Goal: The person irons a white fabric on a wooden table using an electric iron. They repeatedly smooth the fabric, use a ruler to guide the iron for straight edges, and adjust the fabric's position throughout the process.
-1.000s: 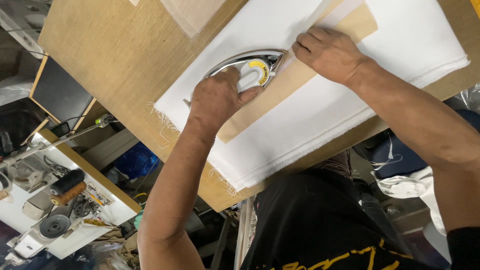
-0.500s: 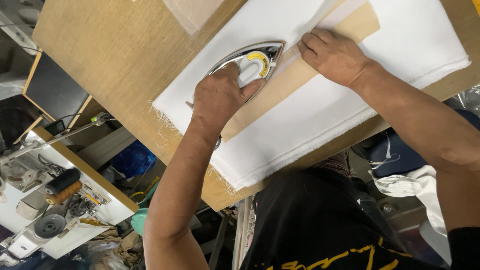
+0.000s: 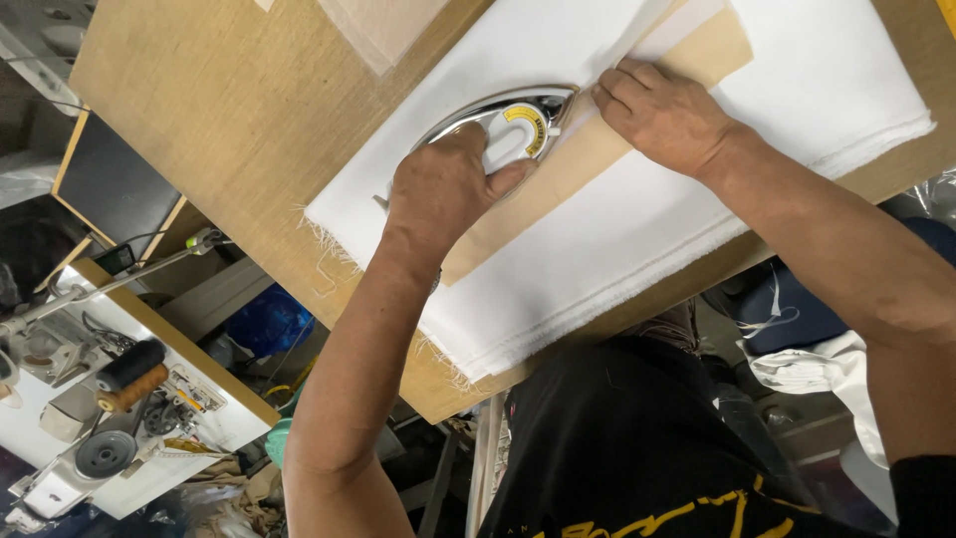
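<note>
Burlap-covered counter (image 3: 199,120) carries white cloth (image 3: 817,80); left hand (image 3: 443,189) grips the iron (image 3: 508,125), pressing a tan strip (image 3: 558,169); beside the iron, right hand (image 3: 667,120) lies flat, holding nothing.

A round yellow-and-white dial label (image 3: 525,128) sits on top of the iron (image 3: 498,125), near its tip

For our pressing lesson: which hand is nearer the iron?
Left. The left hand grips the iron from above; the right hand presses flat on the tan strip just beside the iron's tip.
</note>
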